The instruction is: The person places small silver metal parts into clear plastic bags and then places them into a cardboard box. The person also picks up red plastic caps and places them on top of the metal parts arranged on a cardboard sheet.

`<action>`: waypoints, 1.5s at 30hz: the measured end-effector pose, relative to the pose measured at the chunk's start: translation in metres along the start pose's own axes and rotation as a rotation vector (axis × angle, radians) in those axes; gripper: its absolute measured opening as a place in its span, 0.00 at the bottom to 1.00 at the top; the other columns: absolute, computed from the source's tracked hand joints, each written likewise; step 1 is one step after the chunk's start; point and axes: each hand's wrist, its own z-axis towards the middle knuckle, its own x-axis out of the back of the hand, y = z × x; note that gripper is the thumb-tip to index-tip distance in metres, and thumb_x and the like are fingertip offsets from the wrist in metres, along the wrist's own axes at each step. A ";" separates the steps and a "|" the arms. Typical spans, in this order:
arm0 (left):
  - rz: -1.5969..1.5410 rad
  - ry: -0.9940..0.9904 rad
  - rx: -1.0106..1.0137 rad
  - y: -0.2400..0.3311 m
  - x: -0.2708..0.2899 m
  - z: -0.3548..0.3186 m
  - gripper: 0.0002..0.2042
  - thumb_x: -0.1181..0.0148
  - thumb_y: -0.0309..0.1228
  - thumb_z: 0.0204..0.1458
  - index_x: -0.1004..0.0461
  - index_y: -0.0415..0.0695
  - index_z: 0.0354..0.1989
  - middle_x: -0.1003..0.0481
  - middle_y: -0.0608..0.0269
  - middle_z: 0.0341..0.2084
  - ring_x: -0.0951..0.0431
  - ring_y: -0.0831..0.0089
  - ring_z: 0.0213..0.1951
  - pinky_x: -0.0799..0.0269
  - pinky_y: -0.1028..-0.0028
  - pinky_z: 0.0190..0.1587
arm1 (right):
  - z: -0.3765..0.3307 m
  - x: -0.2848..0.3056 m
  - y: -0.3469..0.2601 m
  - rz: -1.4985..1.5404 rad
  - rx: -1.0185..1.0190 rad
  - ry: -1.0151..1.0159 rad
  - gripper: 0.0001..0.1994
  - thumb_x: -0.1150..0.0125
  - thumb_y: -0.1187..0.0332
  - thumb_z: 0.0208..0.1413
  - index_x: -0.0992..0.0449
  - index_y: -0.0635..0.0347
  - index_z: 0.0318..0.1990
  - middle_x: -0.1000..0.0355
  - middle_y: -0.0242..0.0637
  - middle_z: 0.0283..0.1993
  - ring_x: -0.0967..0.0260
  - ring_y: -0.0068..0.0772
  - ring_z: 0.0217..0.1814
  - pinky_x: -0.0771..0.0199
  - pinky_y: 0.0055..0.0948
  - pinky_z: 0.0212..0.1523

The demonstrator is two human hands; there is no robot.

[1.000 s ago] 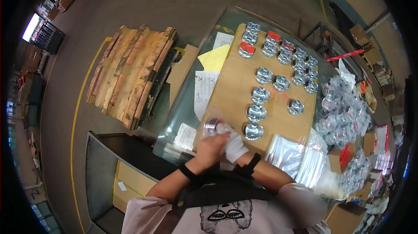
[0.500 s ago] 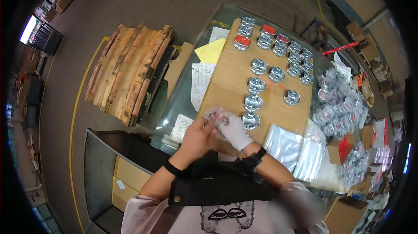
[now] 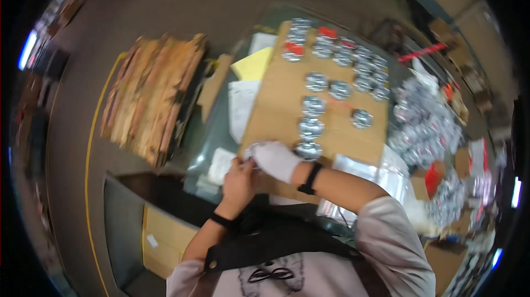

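Observation:
A metal piston (image 3: 252, 155) is pinched between my two hands near the left front edge of a cardboard sheet (image 3: 337, 134). My bare left hand (image 3: 238, 184) closes on it from below left. From the right, my right hand (image 3: 276, 161), in a white glove, curls over its top and hides most of it. Motion blurs the fingertips, and whether plastic film is still around the piston is unclear. Right of the glove stands a column of silver pistons (image 3: 313, 106); several more, some with red tops, sit farther back. Clear plastic bags (image 3: 353, 165) lie partly behind my right forearm.
The cardboard rests on a dark green table (image 3: 218, 112), beside papers and a yellow sheet (image 3: 252, 64). Plastic-wrapped pistons (image 3: 422, 125) are heaped at right, near an open carton (image 3: 425, 178). A wooden pallet (image 3: 149, 98) stands left; a grey bin (image 3: 118, 214) stands front left.
Both hands have shifted left with the piston, and the right forearm reaches farther across the plastic bags. The clear film visible around the piston before no longer shows distinctly. The whole view has shifted and blurred.

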 end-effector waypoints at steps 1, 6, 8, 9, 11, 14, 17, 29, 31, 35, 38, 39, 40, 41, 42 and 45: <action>0.088 -0.029 -0.002 0.002 0.000 0.005 0.16 0.35 0.33 0.44 0.26 0.45 0.43 0.31 0.46 0.43 0.25 0.50 0.39 0.25 0.57 0.38 | 0.006 0.002 0.004 0.057 0.097 0.094 0.06 0.46 0.67 0.50 0.23 0.52 0.32 0.26 0.42 0.29 0.25 0.44 0.33 0.25 0.40 0.36; -0.498 0.046 0.079 -0.014 0.019 0.007 0.17 0.45 0.32 0.57 0.29 0.37 0.53 0.28 0.54 0.46 0.27 0.67 0.43 0.31 0.70 0.45 | -0.004 0.005 -0.004 0.053 -0.107 0.074 0.09 0.44 0.64 0.50 0.23 0.60 0.28 0.27 0.51 0.29 0.25 0.49 0.32 0.25 0.42 0.32; -0.627 0.198 0.106 0.018 0.037 0.012 0.17 0.52 0.32 0.62 0.30 0.37 0.55 0.28 0.57 0.46 0.27 0.70 0.44 0.32 0.72 0.46 | -0.056 0.035 -0.005 0.486 -0.195 0.172 0.11 0.45 0.63 0.53 0.23 0.62 0.33 0.26 0.51 0.34 0.27 0.53 0.36 0.26 0.44 0.39; -0.667 0.300 0.139 0.038 0.041 0.010 0.17 0.56 0.33 0.63 0.31 0.38 0.55 0.28 0.58 0.46 0.27 0.70 0.44 0.32 0.72 0.46 | -0.084 0.043 0.001 0.681 -0.184 0.269 0.11 0.45 0.63 0.52 0.23 0.63 0.33 0.26 0.51 0.33 0.28 0.55 0.35 0.28 0.47 0.40; -0.703 0.252 0.104 0.064 0.031 0.013 0.16 0.55 0.35 0.64 0.30 0.40 0.54 0.27 0.60 0.44 0.27 0.72 0.42 0.32 0.73 0.44 | -0.155 0.065 0.025 0.571 -0.291 0.520 0.12 0.45 0.61 0.53 0.24 0.60 0.36 0.27 0.50 0.34 0.29 0.54 0.38 0.29 0.48 0.42; -0.622 -0.043 0.016 0.133 0.002 0.014 0.12 0.47 0.33 0.60 0.25 0.38 0.46 0.24 0.60 0.35 0.25 0.72 0.34 0.30 0.72 0.38 | -0.259 0.135 0.085 0.083 -0.884 0.359 0.13 0.45 0.59 0.58 0.24 0.59 0.40 0.27 0.52 0.36 0.29 0.53 0.38 0.28 0.47 0.37; -0.445 -0.373 -0.261 0.201 -0.075 0.024 0.07 0.38 0.29 0.52 0.21 0.37 0.34 0.23 0.55 0.25 0.23 0.64 0.25 0.27 0.68 0.31 | -0.322 0.158 0.188 -0.406 -0.831 0.894 0.13 0.47 0.61 0.58 0.25 0.63 0.38 0.26 0.50 0.31 0.26 0.52 0.32 0.25 0.46 0.35; -0.326 -0.331 -0.234 0.249 -0.188 0.023 0.07 0.37 0.33 0.52 0.22 0.42 0.31 0.24 0.56 0.26 0.23 0.63 0.27 0.27 0.67 0.31 | -0.357 0.121 0.135 0.345 -0.749 0.375 0.18 0.40 0.57 0.53 0.23 0.64 0.42 0.25 0.56 0.39 0.26 0.52 0.44 0.25 0.40 0.41; -0.488 -0.324 -0.217 0.259 -0.145 0.029 0.04 0.36 0.28 0.51 0.21 0.41 0.30 0.24 0.56 0.24 0.24 0.67 0.24 0.29 0.72 0.29 | -0.356 0.068 0.117 0.310 -0.630 0.563 0.16 0.36 0.58 0.50 0.22 0.67 0.34 0.24 0.52 0.32 0.25 0.48 0.37 0.26 0.37 0.38; -0.697 -0.201 -0.089 0.233 -0.102 0.033 0.09 0.36 0.27 0.54 0.25 0.40 0.42 0.29 0.69 0.24 0.30 0.80 0.25 0.34 0.78 0.27 | -0.298 0.101 0.091 0.795 -0.688 0.499 0.14 0.33 0.62 0.49 0.20 0.67 0.30 0.24 0.46 0.25 0.27 0.44 0.28 0.28 0.35 0.33; -0.918 -0.306 -0.037 0.221 -0.055 0.035 0.19 0.32 0.32 0.51 0.30 0.38 0.47 0.29 0.67 0.29 0.30 0.81 0.29 0.31 0.78 0.32 | -0.227 0.133 0.052 0.913 -0.696 0.505 0.13 0.36 0.61 0.53 0.20 0.66 0.30 0.26 0.42 0.22 0.30 0.37 0.22 0.31 0.33 0.27; -0.889 -0.336 -0.046 0.219 -0.038 0.036 0.19 0.31 0.33 0.50 0.30 0.38 0.47 0.28 0.67 0.31 0.29 0.81 0.30 0.31 0.78 0.32 | -0.200 0.124 0.046 0.898 -0.620 0.536 0.15 0.37 0.60 0.54 0.20 0.66 0.29 0.26 0.42 0.21 0.30 0.36 0.22 0.31 0.33 0.26; -1.029 -0.303 0.108 0.204 -0.026 0.037 0.17 0.33 0.34 0.52 0.29 0.40 0.46 0.26 0.67 0.34 0.27 0.80 0.31 0.30 0.78 0.34 | -0.172 0.108 0.044 0.883 -0.544 0.565 0.16 0.38 0.58 0.55 0.20 0.66 0.29 0.26 0.42 0.21 0.30 0.36 0.22 0.31 0.33 0.26; -1.103 -0.225 0.203 0.179 -0.016 0.040 0.16 0.34 0.33 0.52 0.28 0.41 0.46 0.26 0.67 0.35 0.27 0.80 0.32 0.30 0.78 0.34 | -0.146 0.099 0.040 0.859 -0.468 0.595 0.17 0.39 0.57 0.55 0.20 0.66 0.29 0.27 0.43 0.21 0.30 0.36 0.22 0.31 0.33 0.26; -1.177 -0.147 0.301 0.147 -0.006 0.043 0.14 0.35 0.33 0.53 0.28 0.41 0.45 0.25 0.67 0.35 0.26 0.81 0.32 0.29 0.79 0.34 | -0.119 0.107 0.033 0.939 -0.366 0.613 0.22 0.42 0.52 0.57 0.22 0.66 0.27 0.27 0.46 0.21 0.29 0.42 0.23 0.31 0.36 0.27; -1.459 0.221 0.524 0.064 0.049 0.051 0.08 0.41 0.30 0.58 0.27 0.43 0.43 0.26 0.70 0.32 0.27 0.83 0.32 0.30 0.80 0.33 | -0.038 0.097 0.052 0.961 -0.476 0.559 0.22 0.44 0.52 0.58 0.24 0.64 0.25 0.27 0.51 0.23 0.29 0.53 0.27 0.30 0.41 0.30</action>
